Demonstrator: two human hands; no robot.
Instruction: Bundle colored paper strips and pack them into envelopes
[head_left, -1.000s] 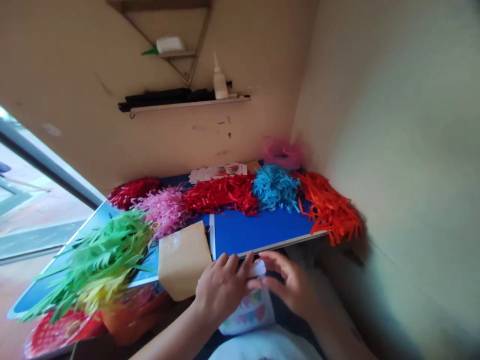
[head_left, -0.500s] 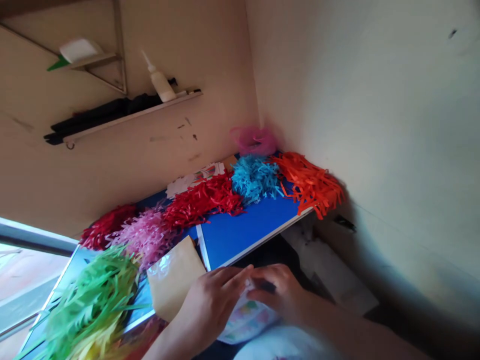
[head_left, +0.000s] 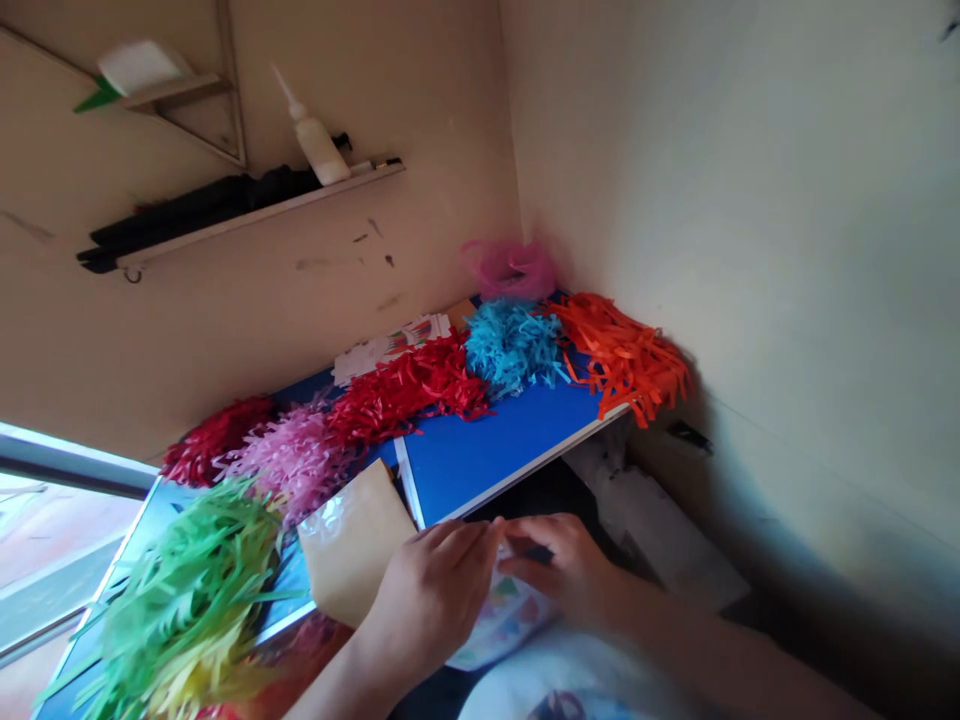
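In the lower middle, my left hand (head_left: 439,585) and my right hand (head_left: 566,565) meet at the fingertips, both with bent, closed fingers. Between and below them hangs a whitish plastic bag (head_left: 510,625) with pale coloured shapes on it, its top pinched by the fingers. My fingers hide the bag's mouth, and I cannot tell what is inside. Just left of my left hand, a tan envelope-like packet (head_left: 356,545) with a shiny clear patch lies at the table's edge.
On the blue table (head_left: 480,455) lie heaps of shredded paper: green (head_left: 187,580), yellow (head_left: 202,670), pink (head_left: 300,455), red (head_left: 409,390), light blue (head_left: 514,345) and orange (head_left: 622,355). A pink plastic bag (head_left: 514,270) sits in the corner. A wall shelf (head_left: 262,215) holds a white squeeze bottle (head_left: 319,145).
The camera view has tilted slightly downward, so the table and shelf appear higher. Both hands stay together on the bag, with only a small shift of the fingers.
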